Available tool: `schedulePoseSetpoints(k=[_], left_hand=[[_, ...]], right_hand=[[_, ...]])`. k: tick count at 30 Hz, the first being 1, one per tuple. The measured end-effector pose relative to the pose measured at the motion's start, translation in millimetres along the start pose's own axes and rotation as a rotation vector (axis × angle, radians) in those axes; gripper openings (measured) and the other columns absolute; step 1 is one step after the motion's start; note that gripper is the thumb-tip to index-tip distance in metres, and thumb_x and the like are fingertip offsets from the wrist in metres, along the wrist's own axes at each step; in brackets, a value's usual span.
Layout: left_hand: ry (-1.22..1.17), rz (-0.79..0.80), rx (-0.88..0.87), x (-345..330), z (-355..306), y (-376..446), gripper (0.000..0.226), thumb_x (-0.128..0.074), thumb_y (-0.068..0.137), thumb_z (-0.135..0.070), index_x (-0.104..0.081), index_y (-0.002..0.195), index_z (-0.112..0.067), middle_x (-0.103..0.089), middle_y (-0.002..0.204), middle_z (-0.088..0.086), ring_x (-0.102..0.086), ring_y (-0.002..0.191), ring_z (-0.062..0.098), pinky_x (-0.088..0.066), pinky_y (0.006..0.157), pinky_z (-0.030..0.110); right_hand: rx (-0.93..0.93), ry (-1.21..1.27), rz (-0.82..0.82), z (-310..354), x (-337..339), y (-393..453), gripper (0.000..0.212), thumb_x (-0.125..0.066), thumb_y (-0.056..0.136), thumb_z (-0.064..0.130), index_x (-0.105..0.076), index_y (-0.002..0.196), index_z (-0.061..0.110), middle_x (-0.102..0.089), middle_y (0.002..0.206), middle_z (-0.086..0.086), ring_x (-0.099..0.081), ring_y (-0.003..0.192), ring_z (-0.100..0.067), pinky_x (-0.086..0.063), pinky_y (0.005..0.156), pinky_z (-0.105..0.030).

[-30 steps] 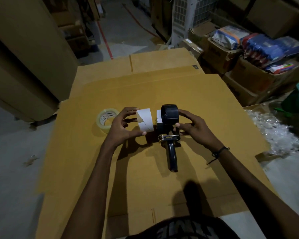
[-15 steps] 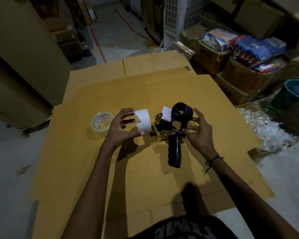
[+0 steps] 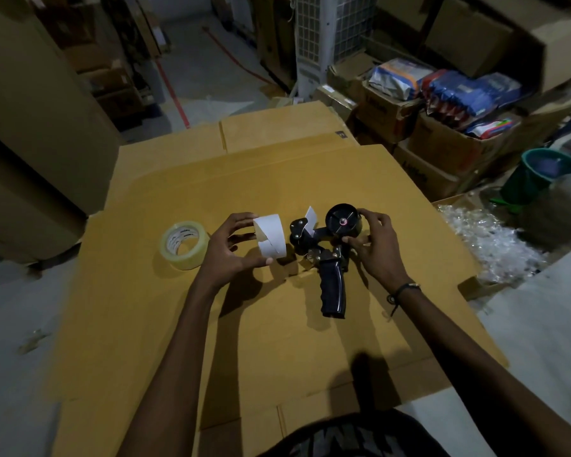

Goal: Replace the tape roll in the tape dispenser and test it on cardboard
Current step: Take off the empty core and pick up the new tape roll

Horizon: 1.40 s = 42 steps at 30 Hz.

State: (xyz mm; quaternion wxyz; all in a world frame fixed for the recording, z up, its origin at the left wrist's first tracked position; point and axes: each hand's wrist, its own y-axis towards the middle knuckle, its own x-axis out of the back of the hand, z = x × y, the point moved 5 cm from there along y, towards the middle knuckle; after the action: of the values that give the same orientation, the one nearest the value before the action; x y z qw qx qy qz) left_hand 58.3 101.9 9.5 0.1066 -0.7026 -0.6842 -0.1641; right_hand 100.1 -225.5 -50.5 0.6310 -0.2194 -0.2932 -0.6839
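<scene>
A black tape dispenser lies on its side on the flat cardboard sheet, handle toward me, its bare black hub up at the right. My right hand grips that hub with thumb and fingers curled round it. My left hand holds a white empty tape core between fingers and thumb, just left of the dispenser. A fresh clear tape roll lies flat on the cardboard, left of my left hand. A small white scrap sticks up at the dispenser's front.
Open cartons with packaged goods stand at the right rear. A green bucket and crumpled clear plastic sit beside the sheet's right edge. Tall cardboard boxes rise at the left. Grey floor surrounds the sheet.
The dispenser has been turned from upright onto its side, its hub now facing up. My right hand shifted onto the hub. My left hand moved the white core slightly away.
</scene>
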Motion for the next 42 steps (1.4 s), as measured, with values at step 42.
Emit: schedulePoseSetpoints(k=[42], left_hand=[[-0.048, -0.376, 0.046, -32, -68, -32, 0.081, -0.093, 0.08, -0.019, -0.049, 0.148, -0.02, -0.065, 0.14, -0.001, -0.072, 0.118, 0.01, -0.056, 0.092, 0.017]], right_hand=[[0.352, 0.358, 0.683, 99, 5, 19, 0.079, -0.091, 0.083, 0.029, -0.053, 0.152, 0.019, -0.07, 0.136, 0.004, -0.068, 0.124, -0.004, -0.061, 0.097, -0.031]])
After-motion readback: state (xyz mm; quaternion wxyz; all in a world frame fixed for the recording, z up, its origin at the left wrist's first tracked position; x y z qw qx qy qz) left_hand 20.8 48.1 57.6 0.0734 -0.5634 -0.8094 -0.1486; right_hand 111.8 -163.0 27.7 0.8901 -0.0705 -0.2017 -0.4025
